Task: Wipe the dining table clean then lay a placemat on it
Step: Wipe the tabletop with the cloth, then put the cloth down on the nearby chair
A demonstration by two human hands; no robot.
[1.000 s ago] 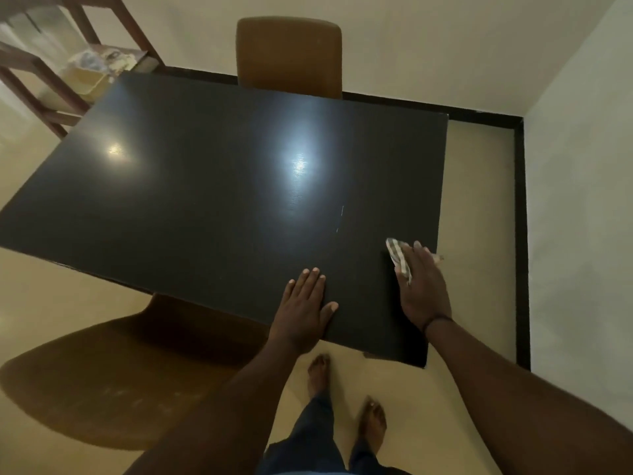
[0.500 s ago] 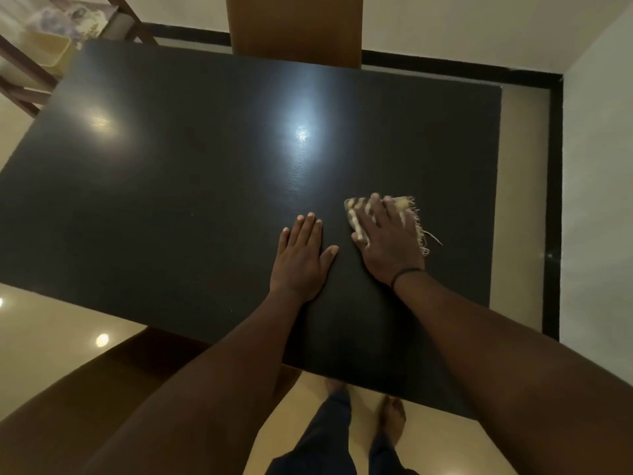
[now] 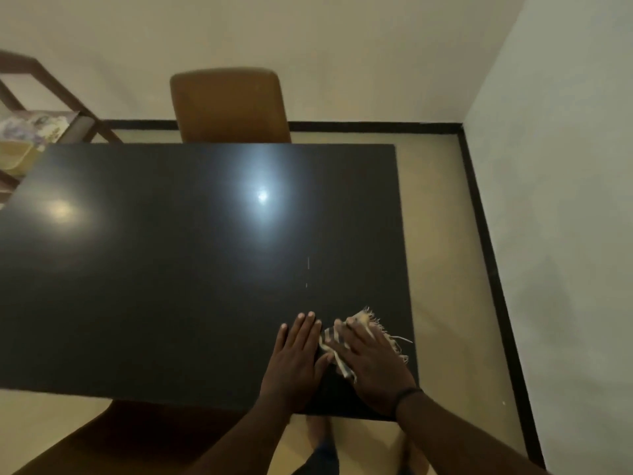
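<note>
Both hands now lie nearer the counter's near right corner than half a second ago, when they worked further in toward the middle; the cloth has come back with the right hand, and the two hands sit closer together.

Head view: the right hand [image 3: 371, 366] lies flat, fingers straight, pressing the striped, frayed cloth [image 3: 342, 341] onto the dark counter [image 3: 171, 286] at about 5 o'clock on its top. Loose threads trail from the cloth toward 3 o'clock, almost reaching the counter's right edge. At the right hand's 9 o'clock, the left hand [image 3: 296, 358] rests palm-down with straight fingers, holding nothing, its thumb touching or nearly touching the cloth.

One brown chair [image 3: 229, 104] stands at 12 o'clock behind the counter; another chair [image 3: 113, 440] sits at 7 o'clock. A small pale mark [image 3: 308, 264] shows on the top, at 12 o'clock from the hands. No placemat is in view.

Judging by looks, the cloth is light, soft and limp, so it should bunch easily; a flat palm over its middle suits wiping, and the frayed edge is a poor place to hold.
</note>
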